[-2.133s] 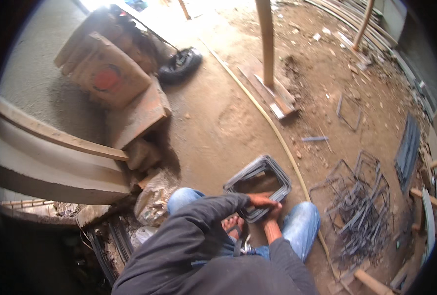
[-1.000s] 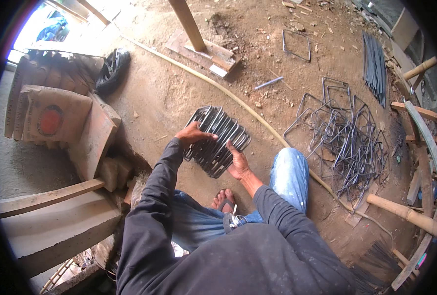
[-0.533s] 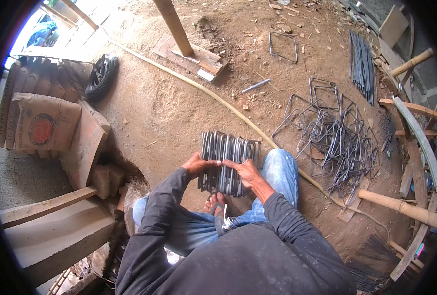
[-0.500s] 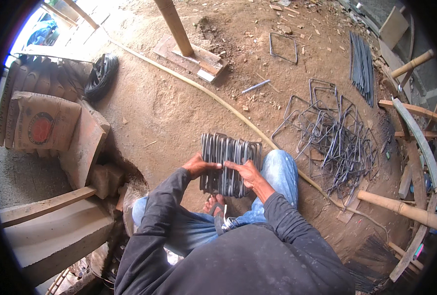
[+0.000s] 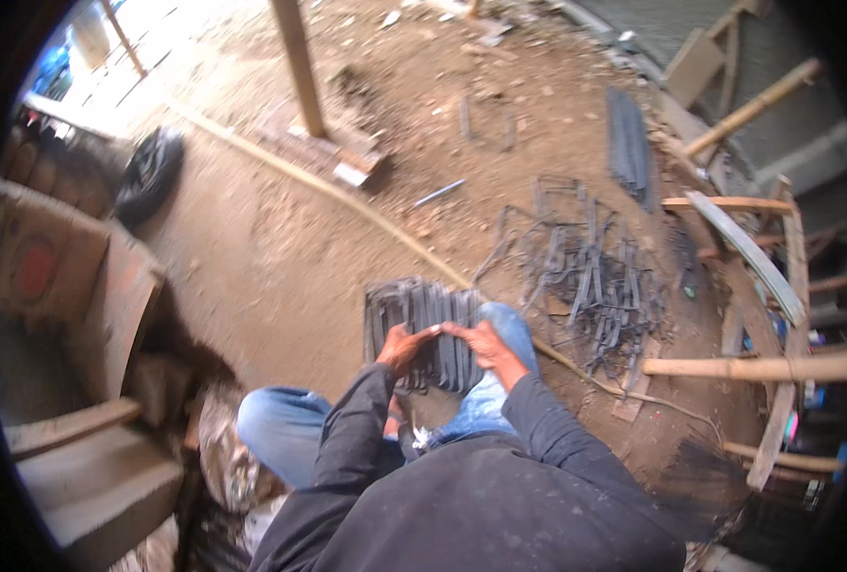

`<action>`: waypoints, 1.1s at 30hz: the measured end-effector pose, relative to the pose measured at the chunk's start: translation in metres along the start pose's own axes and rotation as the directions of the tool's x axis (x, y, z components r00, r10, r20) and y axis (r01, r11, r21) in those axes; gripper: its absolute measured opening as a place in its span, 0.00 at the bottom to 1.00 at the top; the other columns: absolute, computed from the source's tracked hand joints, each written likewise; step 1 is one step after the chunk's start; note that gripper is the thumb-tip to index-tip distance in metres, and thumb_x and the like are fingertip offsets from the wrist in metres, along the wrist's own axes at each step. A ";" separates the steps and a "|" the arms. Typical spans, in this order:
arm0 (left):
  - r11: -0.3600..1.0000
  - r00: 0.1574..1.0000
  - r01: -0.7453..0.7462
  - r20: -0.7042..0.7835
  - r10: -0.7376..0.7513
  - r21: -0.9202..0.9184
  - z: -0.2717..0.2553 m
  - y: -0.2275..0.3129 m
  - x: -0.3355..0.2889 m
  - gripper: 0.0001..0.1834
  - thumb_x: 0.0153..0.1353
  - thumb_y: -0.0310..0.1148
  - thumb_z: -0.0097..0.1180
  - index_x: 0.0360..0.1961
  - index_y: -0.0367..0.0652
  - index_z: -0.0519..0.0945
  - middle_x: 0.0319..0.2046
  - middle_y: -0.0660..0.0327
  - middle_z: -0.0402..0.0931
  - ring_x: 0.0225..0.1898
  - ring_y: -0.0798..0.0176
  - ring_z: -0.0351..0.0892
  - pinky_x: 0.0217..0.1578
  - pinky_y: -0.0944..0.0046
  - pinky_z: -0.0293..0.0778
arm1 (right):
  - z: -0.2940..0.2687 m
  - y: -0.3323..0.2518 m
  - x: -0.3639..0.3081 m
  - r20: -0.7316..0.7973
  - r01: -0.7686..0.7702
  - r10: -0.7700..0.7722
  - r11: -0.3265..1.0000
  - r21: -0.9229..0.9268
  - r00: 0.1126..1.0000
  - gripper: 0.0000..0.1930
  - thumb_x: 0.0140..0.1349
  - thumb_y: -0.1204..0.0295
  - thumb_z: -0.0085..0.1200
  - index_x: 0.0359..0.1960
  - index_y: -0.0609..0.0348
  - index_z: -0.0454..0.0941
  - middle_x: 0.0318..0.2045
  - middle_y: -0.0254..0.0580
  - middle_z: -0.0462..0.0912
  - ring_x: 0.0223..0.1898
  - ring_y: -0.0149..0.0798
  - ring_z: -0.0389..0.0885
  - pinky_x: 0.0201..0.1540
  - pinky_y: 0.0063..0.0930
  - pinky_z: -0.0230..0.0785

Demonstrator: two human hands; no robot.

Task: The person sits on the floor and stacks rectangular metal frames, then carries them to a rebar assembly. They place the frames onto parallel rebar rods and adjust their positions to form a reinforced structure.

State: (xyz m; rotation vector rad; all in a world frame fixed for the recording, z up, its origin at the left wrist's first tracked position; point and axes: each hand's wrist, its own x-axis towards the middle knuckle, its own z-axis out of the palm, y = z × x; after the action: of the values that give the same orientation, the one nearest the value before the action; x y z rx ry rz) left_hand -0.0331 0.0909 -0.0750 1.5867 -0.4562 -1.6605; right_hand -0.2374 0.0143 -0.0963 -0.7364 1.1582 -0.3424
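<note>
A bundle of bent dark metal frames (image 5: 416, 303), stacked side by side, sits in front of the crouching person; take it as the middle of the clock, with twelve at the top of the view. The left hand (image 5: 401, 350) lies over it at about seven o'clock and the right hand (image 5: 484, 345) at about four, each with a digit stretched inward so that the tips meet or nearly meet above the frames. The other fingers look bent, but blur hides them — whether they grip the metal I cannot tell. The jeans' right knee (image 5: 511, 336) is just beside the bundle at three; the left knee (image 5: 276, 424) is at eight. Between two and three lies a tangled pile of similar frames (image 5: 595, 276), and past it, nearer half past one, a sheaf of straight dark bars (image 5: 628, 143). A pale hose (image 5: 347, 198) runs from eleven round towards four. A thin bluish stick (image 5: 440, 193) lies at twelve, a wooden post (image 5: 299, 81) stands at eleven, and a black coil (image 5: 152, 176) is at ten.
</note>
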 end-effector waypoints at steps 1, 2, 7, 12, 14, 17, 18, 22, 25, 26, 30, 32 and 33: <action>1.000 1.000 0.014 0.000 -0.014 0.005 0.000 -0.001 0.003 0.27 0.56 0.53 0.78 0.28 0.37 0.82 0.24 0.67 0.71 0.24 0.67 0.67 0.23 0.57 0.61 | -0.003 0.001 0.002 0.037 0.027 -0.028 0.999 0.047 0.999 0.36 0.54 0.58 0.81 0.46 0.85 0.79 0.45 0.53 0.86 0.51 0.38 0.85 0.53 0.32 0.76; 0.997 0.997 0.080 -0.009 -0.080 -0.006 -0.003 0.002 0.009 0.24 0.57 0.49 0.78 0.31 0.35 0.84 0.24 0.67 0.71 0.25 0.67 0.69 0.25 0.57 0.64 | -0.004 0.005 0.006 -0.021 0.033 -0.034 0.998 -0.058 0.999 0.36 0.55 0.57 0.80 0.47 0.85 0.80 0.47 0.54 0.86 0.55 0.39 0.83 0.57 0.35 0.74; 0.969 0.995 0.086 0.062 -0.074 -0.229 -0.017 0.006 0.008 0.31 0.58 0.41 0.76 0.55 0.31 0.79 0.46 0.52 0.84 0.48 0.54 0.85 0.41 0.50 0.82 | 0.006 0.034 0.046 0.039 0.056 -0.057 0.998 0.013 0.998 0.32 0.57 0.59 0.79 0.49 0.81 0.83 0.50 0.48 0.88 0.52 0.38 0.86 0.56 0.33 0.77; 0.972 0.980 0.087 -0.159 -0.123 -0.217 -0.018 -0.001 0.010 0.55 0.56 0.41 0.79 0.73 0.28 0.55 0.58 0.38 0.75 0.47 0.46 0.84 0.39 0.49 0.84 | 0.019 0.056 0.069 -0.063 0.087 -0.092 0.993 -0.075 0.994 0.57 0.53 0.49 0.80 0.63 0.93 0.61 0.62 0.66 0.72 0.68 0.48 0.68 0.69 0.38 0.64; 0.968 0.970 0.088 -0.202 -0.136 -0.233 -0.016 -0.005 0.016 0.59 0.57 0.40 0.78 0.76 0.27 0.48 0.58 0.37 0.75 0.43 0.44 0.85 0.36 0.49 0.84 | 0.019 0.055 0.064 -0.043 0.170 -0.174 0.982 -0.079 0.984 0.57 0.54 0.47 0.79 0.62 0.92 0.61 0.60 0.65 0.73 0.67 0.47 0.70 0.66 0.37 0.67; 0.979 0.981 0.091 -0.155 -0.120 -0.182 -0.014 -0.008 0.020 0.55 0.60 0.38 0.77 0.74 0.28 0.50 0.57 0.37 0.76 0.41 0.45 0.86 0.36 0.49 0.84 | 0.018 0.054 0.045 -0.095 0.130 -0.145 0.980 -0.149 0.985 0.54 0.56 0.48 0.78 0.62 0.90 0.63 0.58 0.62 0.76 0.62 0.43 0.74 0.59 0.35 0.72; 0.983 0.989 0.088 -0.105 -0.106 -0.161 -0.013 -0.009 0.019 0.53 0.60 0.38 0.76 0.73 0.28 0.53 0.57 0.37 0.77 0.41 0.45 0.86 0.36 0.49 0.85 | 0.017 0.054 0.037 -0.119 0.106 -0.128 0.978 -0.180 0.984 0.52 0.56 0.48 0.78 0.61 0.90 0.64 0.57 0.60 0.77 0.59 0.42 0.77 0.57 0.34 0.74; 0.983 0.991 0.092 0.110 -0.075 -0.157 0.001 -0.013 0.001 0.41 0.61 0.38 0.75 0.66 0.29 0.65 0.52 0.39 0.80 0.43 0.48 0.87 0.38 0.49 0.85 | 0.017 0.060 -0.005 -0.059 0.133 -0.132 0.991 0.010 0.989 0.34 0.63 0.57 0.74 0.57 0.78 0.77 0.52 0.46 0.84 0.51 0.33 0.82 0.51 0.29 0.77; 0.984 0.995 0.092 0.055 -0.085 -0.153 0.024 -0.022 -0.019 0.28 0.63 0.38 0.74 0.56 0.31 0.78 0.47 0.46 0.85 0.41 0.52 0.87 0.40 0.52 0.84 | 0.009 0.063 -0.047 -0.077 0.191 -0.182 0.972 0.139 0.980 0.24 0.67 0.63 0.71 0.55 0.71 0.83 0.50 0.38 0.88 0.48 0.29 0.85 0.51 0.28 0.79; 0.987 0.992 0.111 0.075 -0.102 -0.116 0.030 -0.021 -0.022 0.24 0.64 0.38 0.73 0.52 0.32 0.80 0.44 0.49 0.86 0.39 0.54 0.87 0.39 0.54 0.83 | 0.005 0.061 -0.061 -0.037 0.202 -0.199 0.949 0.244 0.979 0.23 0.67 0.64 0.71 0.55 0.69 0.82 0.50 0.39 0.88 0.49 0.30 0.85 0.52 0.30 0.79; 0.986 0.981 0.159 0.099 -0.164 0.052 0.047 -0.012 -0.039 0.16 0.66 0.37 0.71 0.44 0.34 0.84 0.35 0.59 0.86 0.32 0.63 0.83 0.34 0.59 0.79 | 0.001 0.058 -0.092 -0.075 0.172 -0.156 0.930 0.325 0.985 0.33 0.59 0.59 0.78 0.51 0.77 0.77 0.47 0.50 0.85 0.49 0.37 0.85 0.48 0.31 0.80; 0.991 0.988 0.114 0.101 -0.120 0.064 0.051 -0.008 -0.044 0.15 0.66 0.37 0.71 0.43 0.34 0.84 0.34 0.60 0.86 0.30 0.65 0.82 0.32 0.61 0.78 | -0.004 0.058 -0.091 -0.140 0.182 -0.156 0.963 0.197 0.978 0.34 0.58 0.58 0.79 0.50 0.78 0.77 0.48 0.51 0.84 0.49 0.37 0.84 0.47 0.30 0.80; 0.993 0.988 0.118 0.104 -0.117 0.005 0.053 -0.008 -0.046 0.15 0.66 0.37 0.71 0.43 0.34 0.84 0.34 0.60 0.86 0.30 0.65 0.82 0.32 0.61 0.77 | -0.007 0.060 -0.087 -0.084 0.222 -0.208 0.953 0.208 0.974 0.35 0.57 0.57 0.79 0.50 0.79 0.76 0.48 0.51 0.84 0.49 0.37 0.84 0.47 0.30 0.79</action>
State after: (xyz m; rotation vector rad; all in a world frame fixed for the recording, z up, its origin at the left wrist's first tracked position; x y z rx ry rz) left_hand -0.0895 0.1159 -0.0416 1.5571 -0.4218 -1.8390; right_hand -0.2843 0.1072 -0.0769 -0.6646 1.0793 -0.6682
